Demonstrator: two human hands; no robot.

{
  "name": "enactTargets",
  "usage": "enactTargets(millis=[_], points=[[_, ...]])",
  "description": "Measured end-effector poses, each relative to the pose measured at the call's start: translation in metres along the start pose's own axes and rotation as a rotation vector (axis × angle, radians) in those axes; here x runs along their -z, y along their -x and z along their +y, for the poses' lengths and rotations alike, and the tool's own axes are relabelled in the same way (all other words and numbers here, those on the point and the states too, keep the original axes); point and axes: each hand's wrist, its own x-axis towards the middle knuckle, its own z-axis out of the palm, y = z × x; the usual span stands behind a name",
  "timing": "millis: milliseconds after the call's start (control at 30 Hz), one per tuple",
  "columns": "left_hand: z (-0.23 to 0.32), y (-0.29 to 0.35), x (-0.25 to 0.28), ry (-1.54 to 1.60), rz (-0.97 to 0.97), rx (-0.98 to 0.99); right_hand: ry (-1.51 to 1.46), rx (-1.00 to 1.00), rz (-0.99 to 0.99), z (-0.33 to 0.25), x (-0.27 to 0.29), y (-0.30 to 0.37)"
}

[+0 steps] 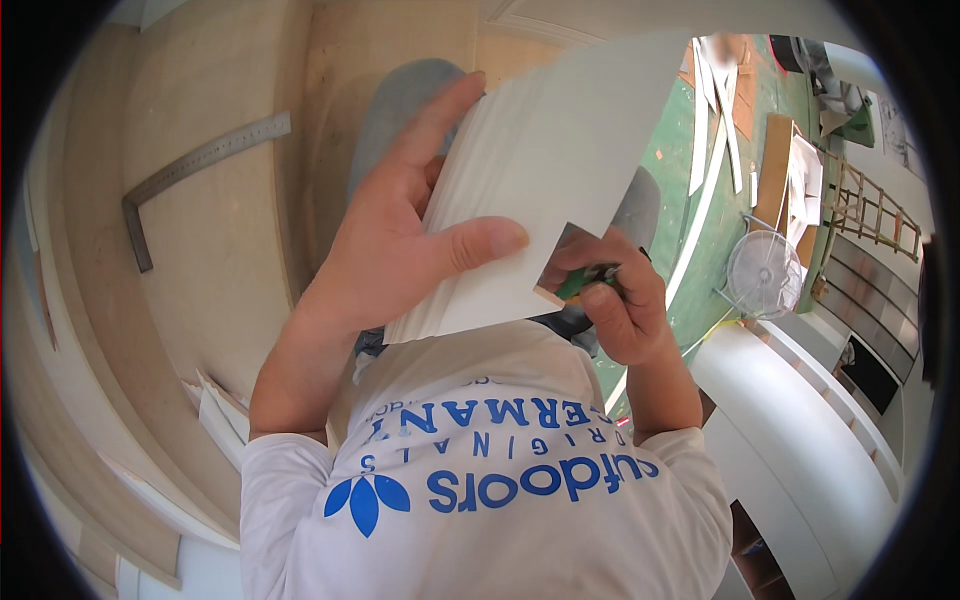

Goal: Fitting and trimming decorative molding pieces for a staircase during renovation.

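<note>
A white length of panel or trim [580, 140] with a ridged left edge is held up at a slant in front of my chest. My left hand [395, 225] grips its ridged side, thumb lying on the flat face and fingers stretched along the edge. A squared notch is cut into the lower right corner, its cut edge [547, 296] brownish. At that notch my right hand [630, 305] is closed around a small green and dark tool [590, 282]. Fingers hide most of the tool, so its kind is unclear.
A metal carpenter's square [205, 160] lies on pale plywood [215, 240] at the left. Beyond the green floor [680, 180], at right, are white strips [720, 120], a round fan [764, 272] and a wooden ladder [870, 210]. A white curved-looking panel [790, 430] stands at lower right.
</note>
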Motion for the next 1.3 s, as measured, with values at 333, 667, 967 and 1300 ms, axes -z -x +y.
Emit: enactTargets(millis=[333,667,967,1300], points=[[-0.012,-0.001,-0.001,0.102,-0.125,-0.018,0.008,-0.07,0.019,-0.003,-0.02,0.0],[-0.009,-0.001,-0.004,0.12,-0.148,0.008,0.093,-0.008,0.033,-0.006,-0.026,0.003],[-0.006,-0.001,-0.004,0.135,-0.137,0.026,0.152,0.004,0.048,-0.008,-0.026,0.003],[-0.003,0.002,-0.006,0.15,-0.136,0.055,0.158,0.007,0.03,-0.013,-0.027,0.004]])
